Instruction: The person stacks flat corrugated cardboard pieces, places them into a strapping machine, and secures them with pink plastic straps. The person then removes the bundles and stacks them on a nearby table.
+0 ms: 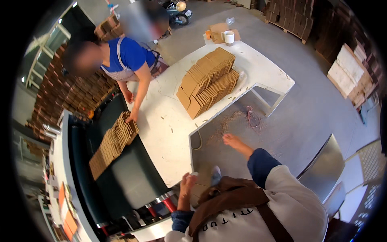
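Note:
My left hand (pixel 187 185) is beside the near corner of the white table (pixel 155 117), fingers raised and loosely bent. A small pale patch by its fingertips may be the table corner; I cannot tell. My right hand (pixel 234 142) reaches forward over the floor, its fingers a little apart and nothing visible in them. Beyond it, a tangle of reddish string (pixel 253 119) lies on the floor. Two stacked rows of folded brown cardboard pieces (pixel 209 82) stand on the table. A co-worker in a blue top (pixel 131 54) touches a row of cardboard (pixel 111 147) on the dark conveyor belt.
The conveyor belt (pixel 133 177) runs along the table's left side. A white mug (pixel 228 37) stands at the table's far end. On the right are a metal panel (pixel 322 165) and chairs (pixel 371 161). Stacked cardboard (pixel 288 16) sits on a pallet at the back.

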A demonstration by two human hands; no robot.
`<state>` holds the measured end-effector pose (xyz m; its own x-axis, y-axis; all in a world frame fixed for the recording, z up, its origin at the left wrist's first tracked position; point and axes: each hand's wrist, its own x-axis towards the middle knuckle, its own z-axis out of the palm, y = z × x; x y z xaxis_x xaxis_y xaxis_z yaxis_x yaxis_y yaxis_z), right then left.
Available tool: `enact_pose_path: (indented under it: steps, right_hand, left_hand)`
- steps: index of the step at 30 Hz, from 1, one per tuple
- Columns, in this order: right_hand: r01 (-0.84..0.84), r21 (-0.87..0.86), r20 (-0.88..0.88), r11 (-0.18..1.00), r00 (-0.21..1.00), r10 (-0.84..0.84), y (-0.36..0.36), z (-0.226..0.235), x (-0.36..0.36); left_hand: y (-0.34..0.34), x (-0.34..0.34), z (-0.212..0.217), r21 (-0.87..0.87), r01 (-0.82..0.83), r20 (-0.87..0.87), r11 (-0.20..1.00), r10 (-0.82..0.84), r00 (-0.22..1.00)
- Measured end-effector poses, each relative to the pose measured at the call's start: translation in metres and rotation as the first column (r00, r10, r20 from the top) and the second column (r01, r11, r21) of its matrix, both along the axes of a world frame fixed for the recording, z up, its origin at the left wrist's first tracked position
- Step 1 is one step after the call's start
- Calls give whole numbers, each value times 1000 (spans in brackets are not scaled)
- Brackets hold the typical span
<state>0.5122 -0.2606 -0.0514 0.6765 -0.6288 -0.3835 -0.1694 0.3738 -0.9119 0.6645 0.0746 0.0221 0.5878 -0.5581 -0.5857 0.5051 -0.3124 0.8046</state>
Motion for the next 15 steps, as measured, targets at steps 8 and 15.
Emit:
enact_pose_path:
  steps: [8, 15]
  right_hand:
    - [41, -625, -169, 779, 968, -186, -175, 121, 11]
    - [247, -816, -76, 523, 851, -519, -362, 151, 3]
  left_hand:
    - [-142, 60, -18, -77, -70, 84, 995, 76, 994]
    - [-323, 106, 6, -244, 71, 316, 967, 10, 949]
